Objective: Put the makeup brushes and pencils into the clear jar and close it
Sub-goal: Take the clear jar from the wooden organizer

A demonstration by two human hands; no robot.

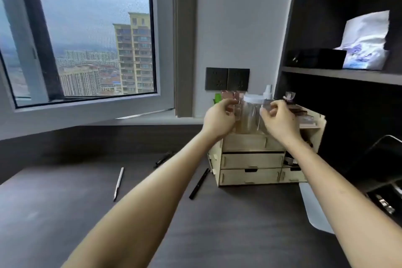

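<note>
A clear jar [250, 115] with a white lid [253, 98] stands on top of a wooden drawer organizer [252, 161] at the back of the dark desk. My left hand [219, 118] is just left of the jar and my right hand [279, 121] just right of it. Both have their fingers curled toward its walls and hold nothing; I cannot tell whether they touch it. On the desk lie a white pencil [118, 183], a black pencil [199, 184] by the organizer's front corner, and another black one [163, 159] farther back, partly hidden by my left forearm.
Small bottles and cosmetics crowd the organizer's top around the jar. A wall socket plate [227, 78] is behind it. A dark shelf unit [339, 73] rises on the right, a window [87, 35] on the left. A white sheet [313, 209] lies at the right of the desk.
</note>
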